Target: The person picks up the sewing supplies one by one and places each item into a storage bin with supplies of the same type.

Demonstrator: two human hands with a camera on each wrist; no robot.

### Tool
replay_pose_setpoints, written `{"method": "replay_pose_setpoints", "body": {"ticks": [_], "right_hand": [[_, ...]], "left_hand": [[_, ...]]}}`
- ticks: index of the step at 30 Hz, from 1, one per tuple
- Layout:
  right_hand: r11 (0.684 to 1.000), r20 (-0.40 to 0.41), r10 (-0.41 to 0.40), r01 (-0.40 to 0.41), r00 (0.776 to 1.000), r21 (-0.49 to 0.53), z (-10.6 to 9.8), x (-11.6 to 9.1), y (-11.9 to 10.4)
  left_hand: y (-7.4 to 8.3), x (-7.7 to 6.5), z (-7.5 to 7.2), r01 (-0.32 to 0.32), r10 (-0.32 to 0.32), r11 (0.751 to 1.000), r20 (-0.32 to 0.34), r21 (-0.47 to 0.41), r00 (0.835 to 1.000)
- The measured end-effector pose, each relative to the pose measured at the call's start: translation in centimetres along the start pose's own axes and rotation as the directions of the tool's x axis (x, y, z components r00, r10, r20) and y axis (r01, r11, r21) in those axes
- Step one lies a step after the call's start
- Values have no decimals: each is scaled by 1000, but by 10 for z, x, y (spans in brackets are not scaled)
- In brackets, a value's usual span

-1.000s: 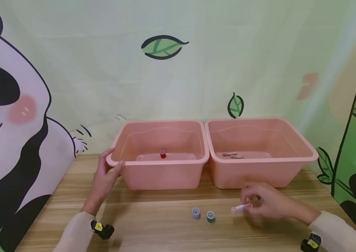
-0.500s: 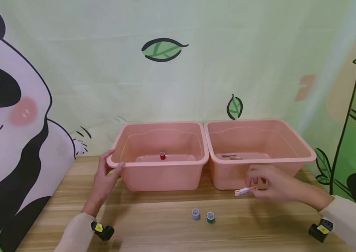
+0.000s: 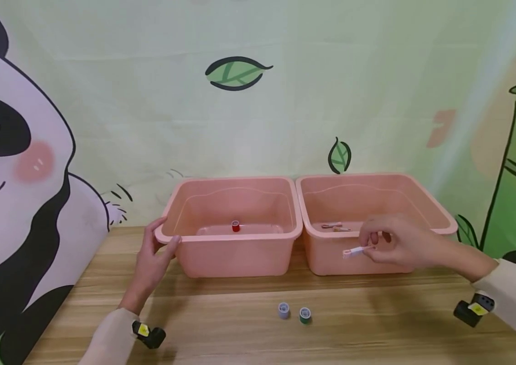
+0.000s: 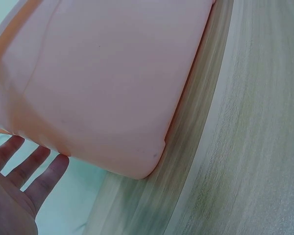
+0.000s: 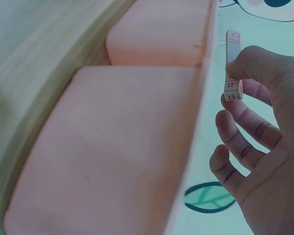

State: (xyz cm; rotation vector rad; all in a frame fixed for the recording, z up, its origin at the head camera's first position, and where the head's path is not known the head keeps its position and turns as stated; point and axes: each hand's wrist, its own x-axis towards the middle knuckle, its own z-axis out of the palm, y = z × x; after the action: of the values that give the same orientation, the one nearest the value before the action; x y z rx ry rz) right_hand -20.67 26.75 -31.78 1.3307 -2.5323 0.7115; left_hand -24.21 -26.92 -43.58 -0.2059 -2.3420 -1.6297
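Note:
My right hand (image 3: 406,243) pinches a short folded measuring tape (image 3: 354,252) between thumb and forefinger, raised in front of the right pink bin (image 3: 376,232) near its front rim. Printed numbers show on the tape (image 5: 232,88) in the right wrist view; the other fingers are loosely bent. At the left pink bin (image 3: 240,258), my left hand (image 3: 150,263) holds the front left corner of the rim, thumb in front and fingers along the side. Inside that bin stands a small red thread spool (image 3: 235,226). Two small, slim folded pieces (image 3: 332,225) lie in the right bin.
A lilac spool (image 3: 284,310) and a green spool (image 3: 305,315) stand side by side on the wooden table (image 3: 221,324), in front of the bins. The bins stand next to each other against a printed backdrop (image 3: 285,111) with a panda and leaves.
My right hand has lifted the measuring tape off the table area, up and slightly right toward the right bin's front rim. My left hand keeps its place on the left bin.

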Motion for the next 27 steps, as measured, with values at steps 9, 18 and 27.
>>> {"method": "replay_pose_setpoints", "body": {"ticks": [9,18,27], "right_hand": [[993,-57,-36,29,998,-117,-21,14,6],[995,-20,16,-18,1000,-101,-21,16,9],[995,-32,25,-28,999,-97,-24,21,12]], "left_hand": [[-1,0,0,1,-1,1000,-2,6,1000],[-2,1,0,7,-7,1000,-3,1,1000],[0,1,0,9,-9,1000,-10,-4,1000]]}}
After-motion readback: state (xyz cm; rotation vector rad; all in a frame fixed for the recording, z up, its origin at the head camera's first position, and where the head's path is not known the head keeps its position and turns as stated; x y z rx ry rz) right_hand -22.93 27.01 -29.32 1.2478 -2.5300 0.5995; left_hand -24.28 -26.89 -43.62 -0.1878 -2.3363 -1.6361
